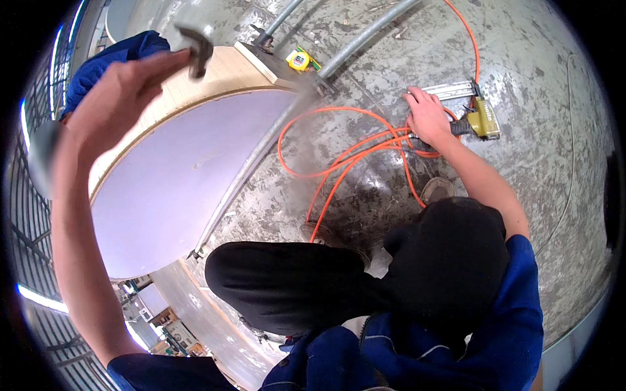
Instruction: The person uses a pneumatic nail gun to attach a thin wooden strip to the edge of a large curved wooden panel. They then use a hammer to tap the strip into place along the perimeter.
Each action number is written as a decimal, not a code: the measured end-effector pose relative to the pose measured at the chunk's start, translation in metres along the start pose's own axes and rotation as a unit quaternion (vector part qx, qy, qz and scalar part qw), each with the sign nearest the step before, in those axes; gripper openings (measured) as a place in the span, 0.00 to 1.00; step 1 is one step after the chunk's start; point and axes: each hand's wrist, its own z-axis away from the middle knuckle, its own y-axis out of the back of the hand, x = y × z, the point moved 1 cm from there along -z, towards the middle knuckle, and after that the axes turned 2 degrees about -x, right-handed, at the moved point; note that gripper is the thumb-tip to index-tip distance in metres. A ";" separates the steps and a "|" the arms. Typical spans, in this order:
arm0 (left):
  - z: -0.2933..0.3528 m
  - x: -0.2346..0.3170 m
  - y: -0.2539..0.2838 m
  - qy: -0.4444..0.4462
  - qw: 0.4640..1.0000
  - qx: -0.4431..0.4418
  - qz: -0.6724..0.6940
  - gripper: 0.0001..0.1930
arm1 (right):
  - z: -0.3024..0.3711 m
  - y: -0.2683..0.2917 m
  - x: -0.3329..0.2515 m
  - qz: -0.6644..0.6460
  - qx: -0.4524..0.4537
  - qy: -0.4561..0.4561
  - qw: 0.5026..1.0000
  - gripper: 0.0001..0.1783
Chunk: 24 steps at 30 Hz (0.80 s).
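Raised at the upper left, my left hand [120, 98] is closed on a claw hammer [201, 53], whose dark metal head shows beyond the fingers. Motion blurs both, and most of the handle is hidden. My right hand [428, 117] is low at the right, its fingers curled over the rear of a yellow-green nail gun [484, 119] lying on the floor. The gun's silver magazine [450, 90] points toward the fingertips. An orange air hose [345, 163] loops on the floor beside it. Left of my knees stands a curved wooden panel [195, 169] with a pale lilac face.
A metal tube [365, 39] crosses along the panel's edge. A yellow tape measure [298, 61] lies near the panel's wooden end block [257, 63]. Another person's blue clothing [111, 62] shows behind my left hand. My shoes stand among the hose loops on the scuffed concrete floor [541, 169].
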 end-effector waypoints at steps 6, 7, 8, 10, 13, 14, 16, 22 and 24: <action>0.064 -0.043 0.028 0.072 0.982 0.169 0.031 0.26 | -0.012 -0.004 -0.027 -0.042 0.005 0.026 0.999 0.28; 0.051 -0.043 -0.008 0.005 0.984 0.179 -0.002 0.26 | -0.005 -0.001 -0.013 -0.019 -0.006 0.007 1.000 0.28; 0.039 -0.042 -0.035 -0.037 0.986 0.164 -0.013 0.26 | 0.001 0.003 0.001 -0.001 -0.007 -0.007 1.000 0.28; 0.038 -0.026 -0.030 -0.012 0.999 0.045 -0.027 0.27 | 0.000 0.002 0.002 -0.003 -0.002 -0.009 1.000 0.27; 0.033 -0.029 -0.016 -0.080 0.979 0.183 0.029 0.27 | 0.005 0.000 0.000 0.002 -0.005 -0.012 1.000 0.27; 0.037 -0.032 -0.003 -0.041 0.974 0.214 0.057 0.26 | 0.005 0.000 0.001 -0.003 -0.001 -0.011 1.000 0.27; 0.041 -0.029 0.016 0.013 0.966 0.245 0.082 0.26 | 0.004 0.009 0.010 -0.004 0.008 -0.013 1.000 0.27; 0.068 -0.031 -0.037 0.063 0.994 0.079 -0.050 0.28 | -0.004 -0.001 -0.014 -0.032 0.006 0.006 0.999 0.27; 0.042 -0.048 -0.029 -0.053 0.984 0.172 0.004 0.25 | -0.002 0.007 0.011 -0.004 0.014 -0.011 1.000 0.27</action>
